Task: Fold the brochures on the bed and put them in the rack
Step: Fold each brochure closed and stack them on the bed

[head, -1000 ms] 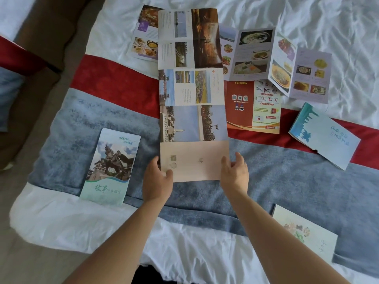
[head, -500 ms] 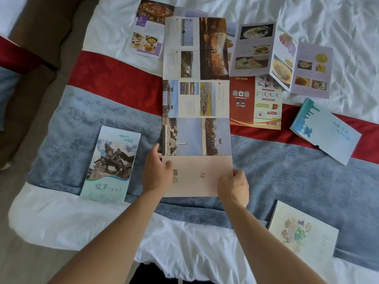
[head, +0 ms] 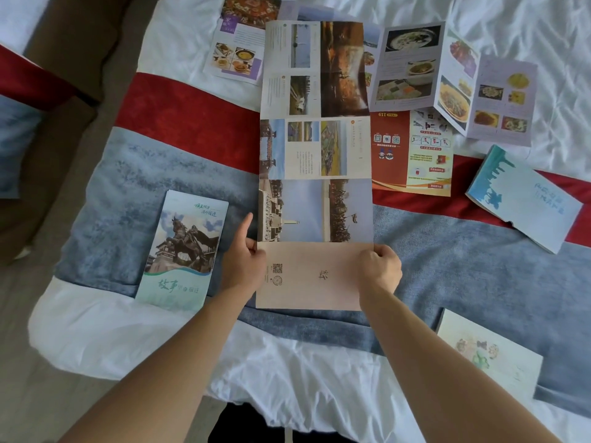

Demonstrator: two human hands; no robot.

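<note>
Now both hands grasp the long unfolded brochure (head: 315, 148) at its blank pink panel near the bed's (head: 319, 372) front edge; the left hand (head: 243, 263) pinches its left edge, the right hand (head: 379, 270) curls over its right edge; a folded statue brochure (head: 184, 251) lies just left.

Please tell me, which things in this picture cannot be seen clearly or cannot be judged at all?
- Rack: not in the head view at all.
- Food brochure: top cut by the frame edge, right side covered by the long brochure.
- Red leaflet: left edge hidden under the long brochure.
- Printed text everywhere: too small and blurred to read.
- Fingertips of the left hand and the right hand: tucked behind the pink panel's edges.
</note>
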